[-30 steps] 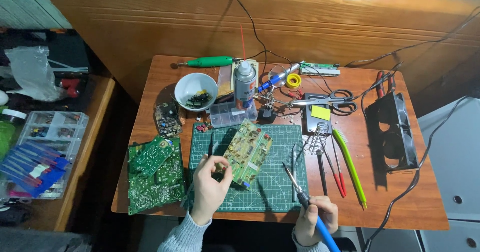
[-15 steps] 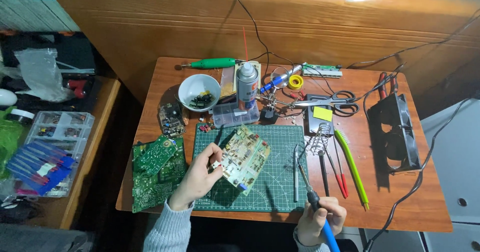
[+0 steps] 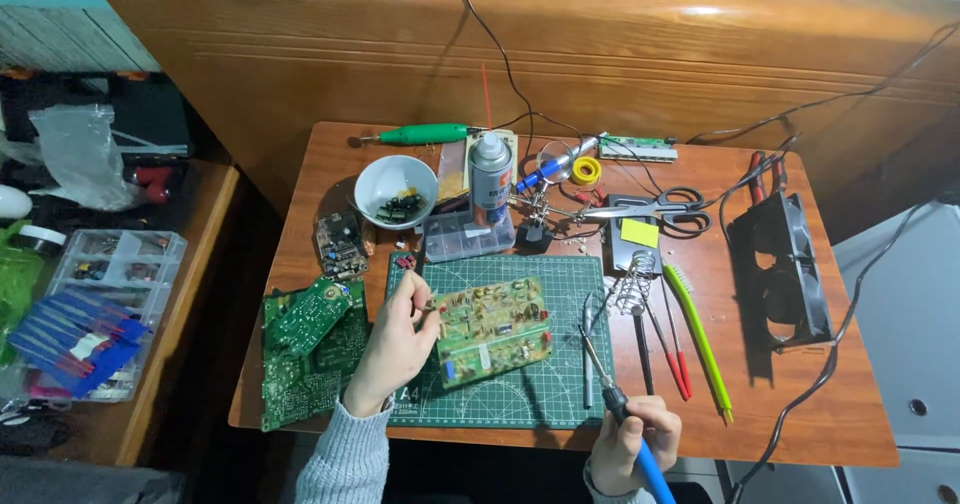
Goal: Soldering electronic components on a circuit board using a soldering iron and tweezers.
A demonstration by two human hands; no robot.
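Two hands engaged: left hand (image 3: 392, 349) fingers pinch circuit board (image 3: 492, 329) edge, steady it flat; right hand (image 3: 634, 442) fingers grip soldering iron (image 3: 612, 394), tip angled boardward.

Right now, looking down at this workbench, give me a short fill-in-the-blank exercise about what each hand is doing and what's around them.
1. The left hand grips the edge of a tan circuit board lying on the ____ cutting mat.
2. The right hand holds a soldering iron with a ____ handle.
3. The white bowl stands left of the spray ____.
4. Left of the mat lie green circuit boards on the ____ table.

Missing words: green; blue; can; wooden
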